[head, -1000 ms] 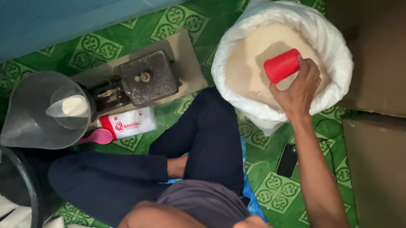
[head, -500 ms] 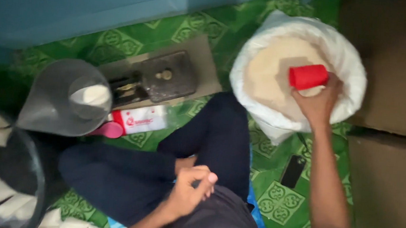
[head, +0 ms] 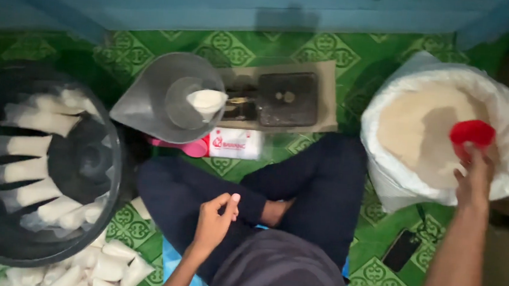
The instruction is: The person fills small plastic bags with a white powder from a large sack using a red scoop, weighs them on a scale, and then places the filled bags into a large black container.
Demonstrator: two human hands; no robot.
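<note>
Since the earlier frames the view has swung left, bringing a large black basket (head: 94,167) into sight, and the left hand (head: 214,221) has come up from the person's side to hover over the lap. The right hand (head: 473,179) has stayed at the sack.

That right hand reaches forward with its fingers wrapped around a red plastic cup (head: 472,133), which sits just beyond the fingertips, tipped into the pale grain inside a white sack (head: 384,170) whose top is rolled open. A dark phone (head: 401,250) lies on the green patterned mat (head: 376,277), near the right forearm.

The left hand is loosely curled, thumb and fingertips nearly touching, holding nothing that can be seen. It floats above the crossed legs in dark trousers (head: 323,183).

Ahead of the left fingers stands a grey funnel (head: 150,103) with a small white bag (head: 206,101) at its mouth. Beside it a dark metal device (head: 287,97) rests on a piece of cardboard (head: 327,88). A white and red packet (head: 233,143) lies just before the funnel.

The basket to the left of the hand is lined with small filled white bags (head: 23,168), and more lie heaped on the mat below it.
</note>
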